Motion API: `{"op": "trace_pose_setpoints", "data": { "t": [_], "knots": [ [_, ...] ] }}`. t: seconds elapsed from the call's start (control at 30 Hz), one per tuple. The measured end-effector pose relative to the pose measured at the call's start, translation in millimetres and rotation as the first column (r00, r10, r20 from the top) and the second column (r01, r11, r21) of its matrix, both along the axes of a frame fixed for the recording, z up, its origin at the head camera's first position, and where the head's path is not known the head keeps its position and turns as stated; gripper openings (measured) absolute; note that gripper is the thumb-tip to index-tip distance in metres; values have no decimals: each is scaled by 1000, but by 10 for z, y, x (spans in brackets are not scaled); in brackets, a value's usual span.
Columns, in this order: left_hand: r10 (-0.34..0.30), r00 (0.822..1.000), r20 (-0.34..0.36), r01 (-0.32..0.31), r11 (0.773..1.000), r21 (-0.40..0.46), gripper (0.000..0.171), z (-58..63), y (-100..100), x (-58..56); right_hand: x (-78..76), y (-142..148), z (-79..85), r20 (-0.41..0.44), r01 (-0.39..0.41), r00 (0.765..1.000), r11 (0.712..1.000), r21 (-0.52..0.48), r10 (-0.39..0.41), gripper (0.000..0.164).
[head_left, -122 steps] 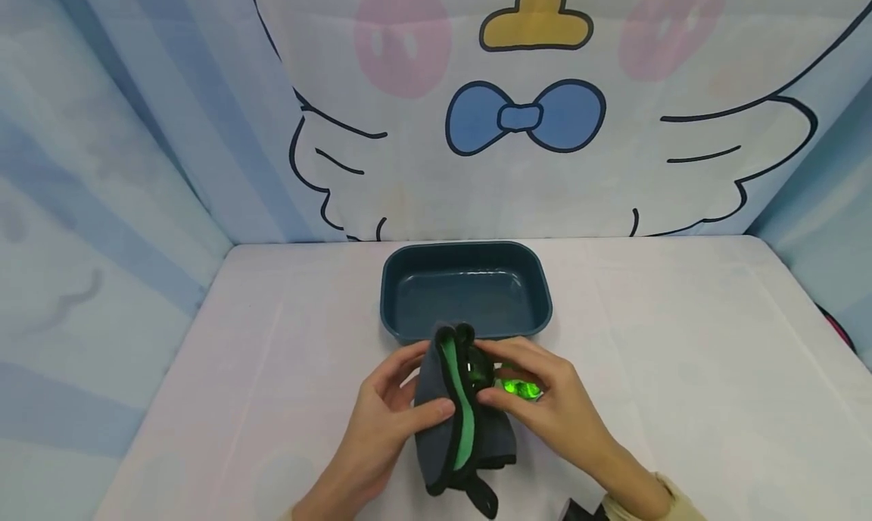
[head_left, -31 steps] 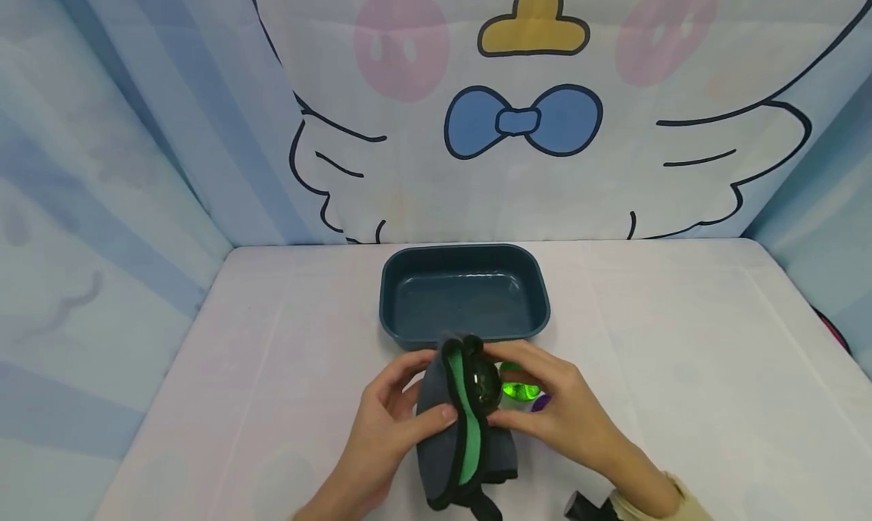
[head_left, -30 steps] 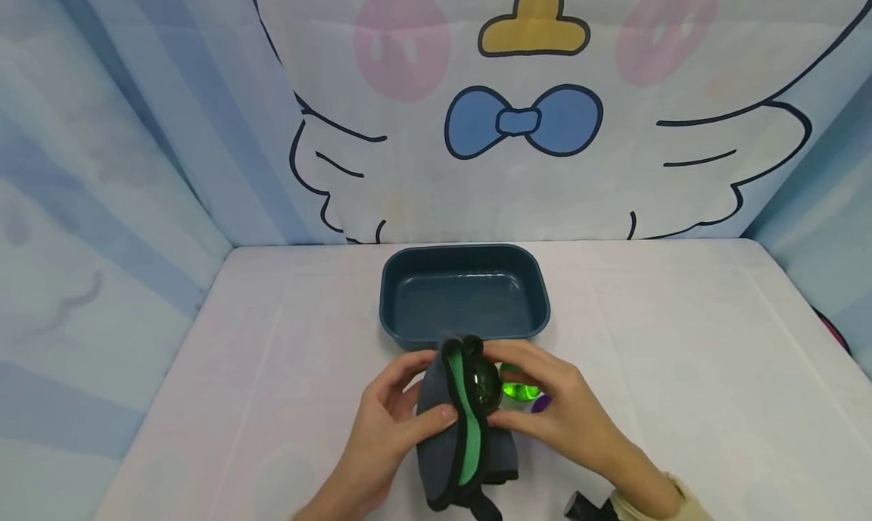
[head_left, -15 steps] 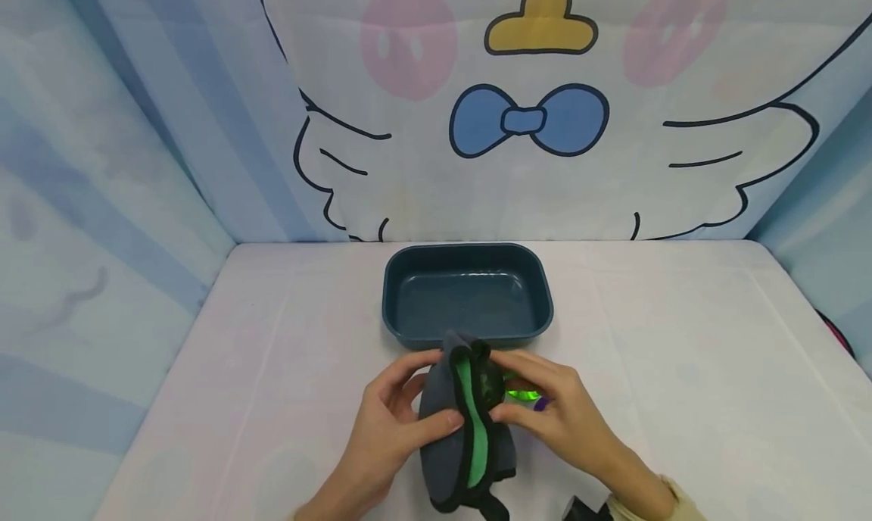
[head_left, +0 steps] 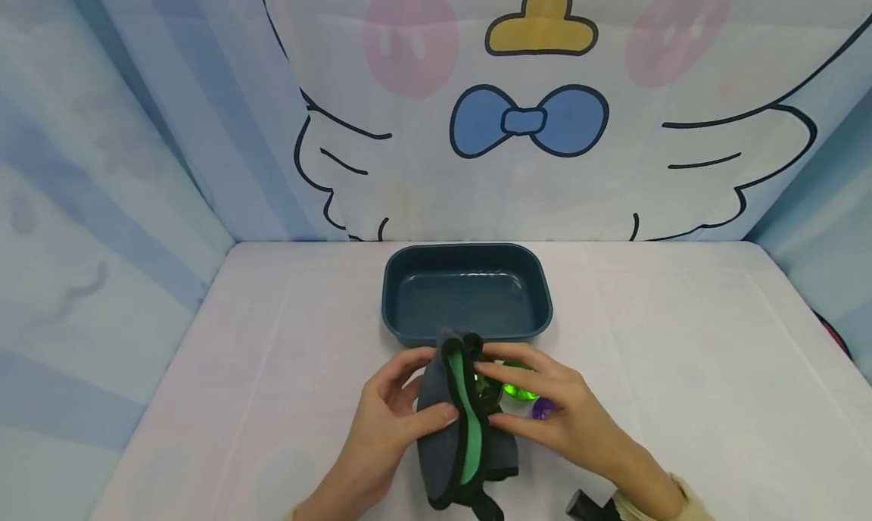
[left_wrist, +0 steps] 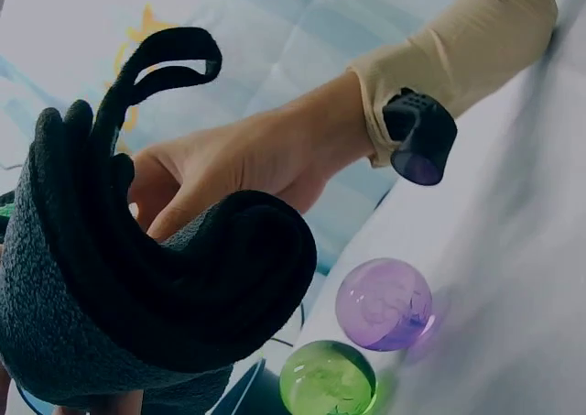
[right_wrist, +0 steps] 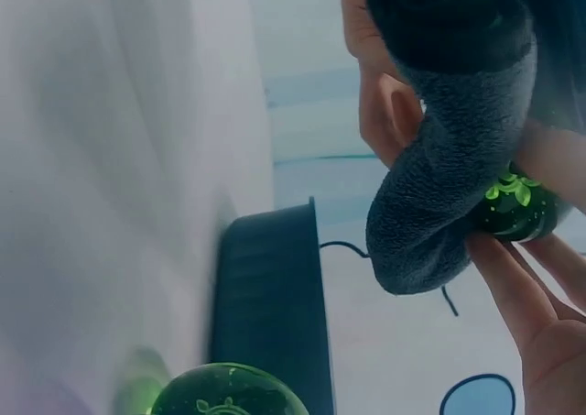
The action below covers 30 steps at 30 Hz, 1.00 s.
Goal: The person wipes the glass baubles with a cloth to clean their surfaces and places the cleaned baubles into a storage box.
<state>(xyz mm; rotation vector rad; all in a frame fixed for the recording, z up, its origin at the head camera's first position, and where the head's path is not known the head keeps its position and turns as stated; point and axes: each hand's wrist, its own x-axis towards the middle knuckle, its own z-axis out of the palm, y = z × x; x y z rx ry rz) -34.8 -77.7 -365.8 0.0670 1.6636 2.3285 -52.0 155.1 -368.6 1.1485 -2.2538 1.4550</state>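
A dark grey cloth [head_left: 436,460] with black edging and a green strip stands folded, a black hanging loop at its near end. My left hand [head_left: 395,422] grips it from the left, thumb on the near face. On the right, my right hand [head_left: 562,400] pinches a dark green clear ball [head_left: 487,394] between thumb and fingers, against the cloth. Light green leaf marks show on this ball [right_wrist: 517,209] in the right wrist view; the cloth and fingers cover much of it. Just beyond the right fingers lie a bright green ball [head_left: 521,392] and a purple ball [head_left: 543,408].
Behind the hands a dark blue rectangular basin [head_left: 466,309] stands on the white-covered table [head_left: 681,354]. A cartoon-printed curtain [head_left: 531,195] hangs at the table's back edge. A black wrist device [head_left: 586,506] sits at the right sleeve.
The right fingers have shifted over the dark green ball, the index finger now lifted apart from the one below. The purple ball shows more. Cloth and left hand have moved only slightly.
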Motion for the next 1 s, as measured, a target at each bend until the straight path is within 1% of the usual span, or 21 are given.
{"op": "trace_pose_setpoints", "data": {
  "t": [0.1,0.23,0.4,0.5,0.63,0.73,0.83,0.93,1.0],
  "knots": [
    [2,1000,2,-2,1000,-2,59,7,1,5,-21,9,12,-25,-16,1000,1000,17,17,59],
    [-13,1000,4,13,1000,4,58,-12,0,3,-28,12,8,-3,-35,999,999,8,35,59],
    [-13,1000,-28,14,1000,4,55,-43,-8,17,-20,34,11,107,-46,993,999,29,42,60],
    [-14,999,-37,14,1000,0,53,-51,-5,24,-22,42,15,196,-42,980,998,39,34,56],
    [-13,1000,-19,13,1000,1,52,-54,1,23,-29,33,16,277,-23,961,999,29,14,52],
    [5,1000,-16,-5,1000,-5,52,-44,4,21,-31,12,10,280,-1,960,1000,2,0,52],
    [27,1000,-14,-28,999,-22,53,-24,5,18,-22,-14,-5,255,20,967,1000,-19,-15,55],
    [48,999,17,-47,999,-28,54,-3,9,18,1,-28,-12,178,36,983,998,42,-43,63],
    [61,997,43,-59,998,-29,55,6,13,17,12,-29,-13,102,40,994,994,102,-50,68]
  ]
}}
